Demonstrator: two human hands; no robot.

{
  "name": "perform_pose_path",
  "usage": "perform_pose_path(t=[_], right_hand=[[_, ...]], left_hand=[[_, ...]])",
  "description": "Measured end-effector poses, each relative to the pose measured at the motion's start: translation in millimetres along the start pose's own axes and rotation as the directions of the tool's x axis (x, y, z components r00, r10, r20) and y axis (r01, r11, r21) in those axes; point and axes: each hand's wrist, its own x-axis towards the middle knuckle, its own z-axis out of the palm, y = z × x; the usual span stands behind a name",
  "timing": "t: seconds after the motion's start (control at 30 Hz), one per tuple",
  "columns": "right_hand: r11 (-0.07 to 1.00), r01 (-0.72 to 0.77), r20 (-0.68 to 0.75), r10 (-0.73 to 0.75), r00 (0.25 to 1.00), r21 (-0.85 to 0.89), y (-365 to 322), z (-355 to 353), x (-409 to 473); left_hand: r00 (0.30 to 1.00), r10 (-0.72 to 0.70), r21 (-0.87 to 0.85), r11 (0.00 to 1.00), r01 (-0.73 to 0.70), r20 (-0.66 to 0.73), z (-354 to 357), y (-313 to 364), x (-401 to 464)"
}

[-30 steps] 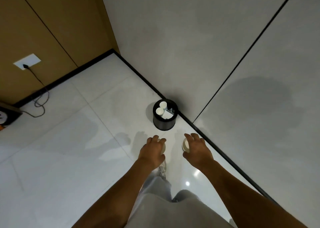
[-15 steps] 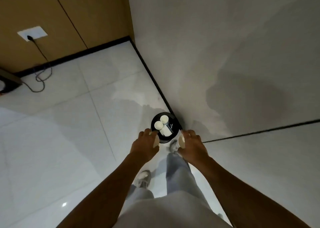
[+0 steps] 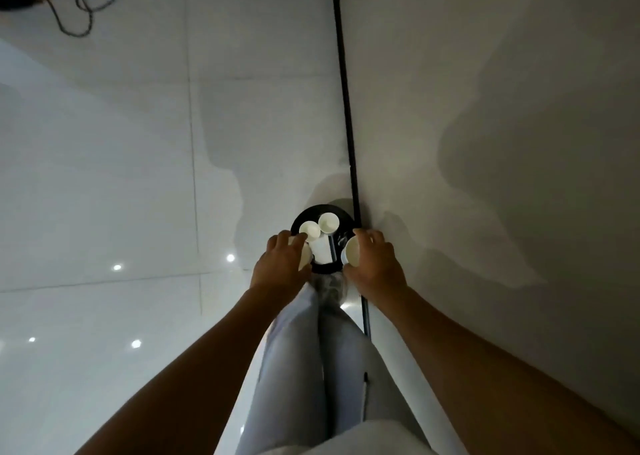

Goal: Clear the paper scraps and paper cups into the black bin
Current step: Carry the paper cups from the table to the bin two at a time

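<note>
Already two cups (image 3: pixel 318 226) and some paper (image 3: pixel 322 251) sit in the bin (image 3: pixel 300 219). Each hand, left (image 3: pixel 282 264) and right (image 3: pixel 375 264), holds one more cup right above it, not dropped yet

Looking down, the left hand (image 3: pixel 282 264) holds a paper cup (image 3: pixel 304 260) and the right hand (image 3: pixel 375 264) holds another cup (image 3: pixel 350 252) over the black bin (image 3: pixel 301 220) by the wall (image 3: pixel 485 108). Two cups (image 3: pixel 309 231) sit inside, maybe with paper
</note>
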Motion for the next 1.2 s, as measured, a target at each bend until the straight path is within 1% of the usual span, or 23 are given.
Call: perform_pose_path(t=[0.17, 0.33, 0.43, 0.5, 0.6, 0.67, 0.73, 0.8, 0.9, 1.07, 1.2], right_hand=[[0.999, 0.004, 0.005, -0.005, 1.0, 0.052, 16.4, 41.1, 78.4], [1.0, 0.021, 0.034, -0.021, 0.999, -0.001, 37.9, 94.8, 162.0], [0.997, 0.071, 0.027, -0.071, 0.997, -0.003, 50.7, 126.9, 208.2], [0.994, 0.107, 0.015, -0.107, 0.994, -0.031, 59.9, 146.8, 233.9], [0.984, 0.124, 0.018, -0.123, 0.992, -0.129, 73.7, 169.6, 261.1], [0.973, 0.148, 0.034, -0.144, 0.989, -0.177, 81.6, 181.3, 272.9], [0.966, 0.175, 0.058, -0.167, 0.984, -0.189, 87.1, 191.3, 280.5], [0.961, 0.192, 0.096, -0.176, 0.98, -0.198, 92.2, 200.6, 283.9], [0.944, 0.205, 0.139, -0.174, 0.975, -0.257, 97.8, 212.1, 286.0], [0.917, 0.22, 0.105, -0.196, 0.975, -0.332, 103.0, 218.8, 283.4], [0.922, 0.187, 0.077, -0.171, 0.982, -0.339, 100.8, 204.7, 263.7]], left_hand=[[1.0, -0.017, -0.001, 1.0, 0.017, -0.006, 43.3, -21.9, 66.5], [0.998, -0.063, -0.029, 0.998, 0.063, 0.02, 104.7, -52.7, 128.9], [0.997, -0.081, -0.059, 0.995, 0.082, 0.017, 144.2, -70.8, 161.6], [0.997, -0.083, -0.059, 0.995, 0.083, 0.008, 167.3, -82.2, 181.4], [0.998, -0.057, -0.027, 0.998, 0.058, 0.012, 194.9, -94.4, 203.2], [0.999, -0.047, -0.011, 0.999, 0.047, 0.013, 209.7, -99.2, 213.3], [1.0, -0.026, 0.005, 1.0, 0.026, 0.007, 221.8, -102.6, 219.4], [1.0, -0.001, 0.042, 0.999, 0.001, 0.011, 233.1, -105.1, 221.7], [1.0, 0.013, 0.085, 0.996, -0.015, 0.018, 246.9, -109.1, 224.2], [0.999, 0.035, 0.105, 0.994, -0.036, 0.011, 247.9, -113.6, 228.9], [1.0, 0.001, 0.076, 0.997, -0.001, 0.006, 225.6, -111.2, 205.4]])
